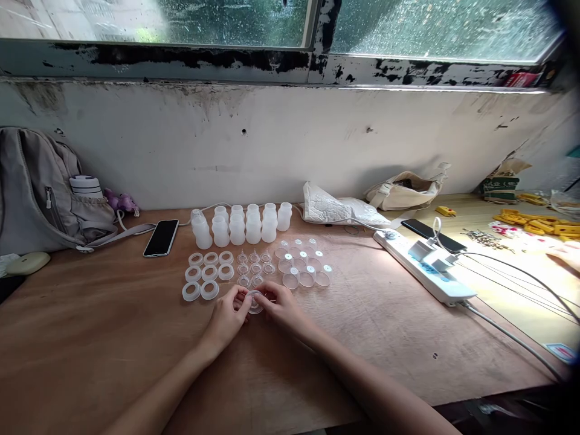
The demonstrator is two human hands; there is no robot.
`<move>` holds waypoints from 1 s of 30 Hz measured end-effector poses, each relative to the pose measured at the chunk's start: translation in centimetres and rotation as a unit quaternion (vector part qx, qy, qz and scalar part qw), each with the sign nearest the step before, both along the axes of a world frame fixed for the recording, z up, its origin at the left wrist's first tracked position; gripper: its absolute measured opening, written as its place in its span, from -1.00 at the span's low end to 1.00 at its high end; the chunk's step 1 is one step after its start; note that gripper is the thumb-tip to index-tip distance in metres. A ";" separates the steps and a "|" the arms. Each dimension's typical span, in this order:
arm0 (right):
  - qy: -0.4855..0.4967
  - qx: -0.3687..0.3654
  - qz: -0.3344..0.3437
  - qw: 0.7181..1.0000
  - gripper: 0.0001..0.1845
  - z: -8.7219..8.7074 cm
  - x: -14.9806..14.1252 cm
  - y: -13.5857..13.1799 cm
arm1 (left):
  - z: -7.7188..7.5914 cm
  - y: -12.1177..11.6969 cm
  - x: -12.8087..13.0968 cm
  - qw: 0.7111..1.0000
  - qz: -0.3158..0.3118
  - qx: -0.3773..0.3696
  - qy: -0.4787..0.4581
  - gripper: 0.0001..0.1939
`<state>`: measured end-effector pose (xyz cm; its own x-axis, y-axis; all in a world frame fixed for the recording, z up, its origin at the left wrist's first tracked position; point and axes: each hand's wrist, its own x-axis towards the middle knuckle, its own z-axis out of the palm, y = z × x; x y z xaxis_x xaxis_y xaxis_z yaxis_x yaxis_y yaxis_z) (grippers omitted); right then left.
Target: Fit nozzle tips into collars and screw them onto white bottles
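Between the fingertips of my left hand (230,314) and my right hand (281,307) is a clear plastic ring (255,309), held low over the table front. Both hands pinch it from opposite sides; whether a nipple sits inside it I cannot make out. Just beyond my hands stand several clear bottle nipples (254,267) in rows. To their left lie several frosted screw rings (210,272). Clear domed caps (307,278), several of them in rows, are on the right. Behind these, several frosted small bottles (252,226) stand upright, one apparently stacked or taller at the left end.
A phone (161,237) and a grey backpack (31,187) are at the left. Along the wall lie a white padded mailer (338,207) and a cream pouch (405,190). On the right, a power strip (423,269) trails cables near a dark phone (432,235) and yellow parts (541,222).
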<state>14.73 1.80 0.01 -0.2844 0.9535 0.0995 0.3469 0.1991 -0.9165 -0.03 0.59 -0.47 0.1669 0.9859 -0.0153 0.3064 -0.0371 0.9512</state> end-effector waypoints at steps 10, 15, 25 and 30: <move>-0.015 0.034 0.010 0.999 -0.83 -0.1 -0.1 -0.1 | 0.5 -0.4 -0.1 0.996 -0.023 0.031 0.077 -0.87; -0.042 0.054 0.012 0.998 -0.86 0.4 -0.2 -0.3 | 0.3 -0.3 0.0 0.996 -0.019 0.030 0.082 -0.89; -0.020 0.092 -0.033 0.995 -0.86 -0.3 -0.4 -0.4 | -0.3 0.3 -0.2 1.000 0.001 0.010 -0.019 -0.85; -0.009 0.108 -0.027 0.994 -0.92 0.3 -0.4 -0.6 | 0.3 0.1 -0.2 0.998 -0.036 0.048 0.020 -0.84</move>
<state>14.33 1.18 0.27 -0.2372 0.9242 0.2994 0.3776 0.3716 -0.8481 -0.23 0.72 -0.13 0.2390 0.9684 0.0713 0.3367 -0.1515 0.9294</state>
